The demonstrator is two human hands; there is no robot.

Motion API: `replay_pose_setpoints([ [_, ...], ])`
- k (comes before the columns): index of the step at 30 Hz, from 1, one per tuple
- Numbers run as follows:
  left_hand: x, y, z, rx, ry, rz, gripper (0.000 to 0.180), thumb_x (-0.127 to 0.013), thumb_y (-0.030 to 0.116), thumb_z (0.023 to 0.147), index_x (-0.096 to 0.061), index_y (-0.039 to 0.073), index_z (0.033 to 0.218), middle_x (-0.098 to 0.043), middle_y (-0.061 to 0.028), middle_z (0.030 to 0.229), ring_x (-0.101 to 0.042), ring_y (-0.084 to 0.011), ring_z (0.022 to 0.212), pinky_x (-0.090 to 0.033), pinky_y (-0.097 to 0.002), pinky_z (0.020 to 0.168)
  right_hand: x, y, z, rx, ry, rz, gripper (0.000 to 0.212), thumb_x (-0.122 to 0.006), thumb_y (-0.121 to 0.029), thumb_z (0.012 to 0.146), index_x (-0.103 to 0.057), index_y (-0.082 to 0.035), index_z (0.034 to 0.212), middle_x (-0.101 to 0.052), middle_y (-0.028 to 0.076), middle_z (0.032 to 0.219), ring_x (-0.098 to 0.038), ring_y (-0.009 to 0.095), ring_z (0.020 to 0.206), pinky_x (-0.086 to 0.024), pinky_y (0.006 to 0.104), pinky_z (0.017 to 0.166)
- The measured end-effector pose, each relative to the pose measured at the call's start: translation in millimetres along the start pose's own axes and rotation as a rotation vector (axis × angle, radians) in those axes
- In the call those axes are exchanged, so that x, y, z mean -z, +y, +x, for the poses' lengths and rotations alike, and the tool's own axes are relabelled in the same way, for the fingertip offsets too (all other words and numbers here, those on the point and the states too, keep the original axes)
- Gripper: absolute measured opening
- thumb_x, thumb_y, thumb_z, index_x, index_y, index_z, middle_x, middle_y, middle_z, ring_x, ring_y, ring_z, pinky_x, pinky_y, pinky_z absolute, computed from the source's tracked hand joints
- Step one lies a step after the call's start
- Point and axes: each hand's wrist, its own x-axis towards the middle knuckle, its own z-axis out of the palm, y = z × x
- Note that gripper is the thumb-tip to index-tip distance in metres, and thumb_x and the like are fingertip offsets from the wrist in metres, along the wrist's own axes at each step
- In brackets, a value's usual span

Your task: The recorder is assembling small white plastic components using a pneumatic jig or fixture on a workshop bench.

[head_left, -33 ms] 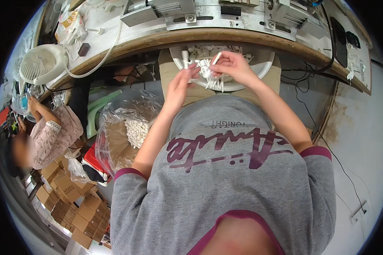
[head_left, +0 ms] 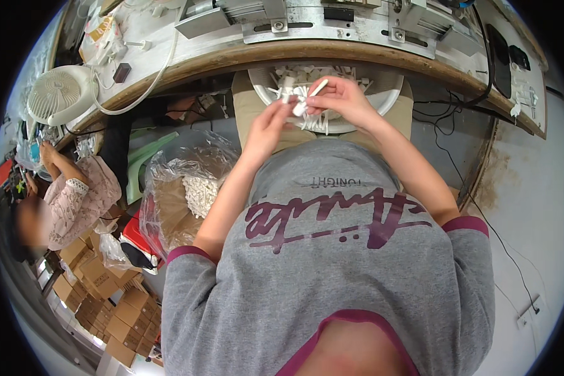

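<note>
A wide white basin rests on my lap under the table edge, filled with loose white plastic parts, many of them stick-shaped. Over the basin, my left hand pinches a small white plastic part at its fingertips. Close beside it, my right hand grips a slim white plastic piece that points up between thumb and fingers. Another white blocky end shows between the two hands; which hand bears it is hard to tell.
Metal fixtures stand on the worktable ahead, with a white fan at left. A plastic-lined carton of white parts sits left of me. Farther left are another person and stacked cardboard boxes. Cables hang at right.
My left hand and the white part at its fingertips have shifted slightly right, closer to my right hand. The right hand stays nearly in place.
</note>
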Motion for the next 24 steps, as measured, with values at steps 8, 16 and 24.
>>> replay_pose_setpoints([
  [8, 9, 11, -4, 0.197, -0.083, -0.13, 0.032, -0.052, 0.027, 0.104, -0.058, 0.001, 0.121, -0.069, -0.0077, 0.103, -0.062, -0.009, 0.077, -0.05, -0.023, 0.065, 6, 4, -7, 0.07, 0.104, -0.483, 0.029, -0.076, -0.01, 0.082, -0.068, -0.008, 0.11, -0.067, 0.004, 0.092, -0.065, 0.014, 0.076, -0.051, 0.027, 0.071],
  [16, 21, 1, -19, 0.254, 0.014, -0.461, 0.02, -0.054, 0.026, 0.102, -0.055, 0.007, 0.108, -0.067, -0.0075, 0.096, -0.053, -0.0079, 0.065, -0.04, -0.0222, 0.052, -4, 51, -7, 0.543, -0.094, -1.203, 0.019, -0.069, -0.006, 0.075, -0.068, -0.007, 0.094, -0.055, 0.008, 0.097, -0.061, 0.027, 0.094, -0.052, 0.0398, 0.077],
  [24, 13, -16, -21, 0.289, 0.157, -0.116, 0.035, -0.046, 0.039, 0.106, -0.059, 0.007, 0.1, -0.063, -0.0024, 0.085, -0.054, -0.0084, 0.064, -0.039, -0.0216, 0.051, -6, 10, -32, 0.303, 0.036, -0.512, 0.014, -0.07, 0.001, 0.082, -0.065, -0.001, 0.096, -0.066, 0.007, 0.091, -0.069, 0.021, 0.081, -0.056, 0.0296, 0.073],
])
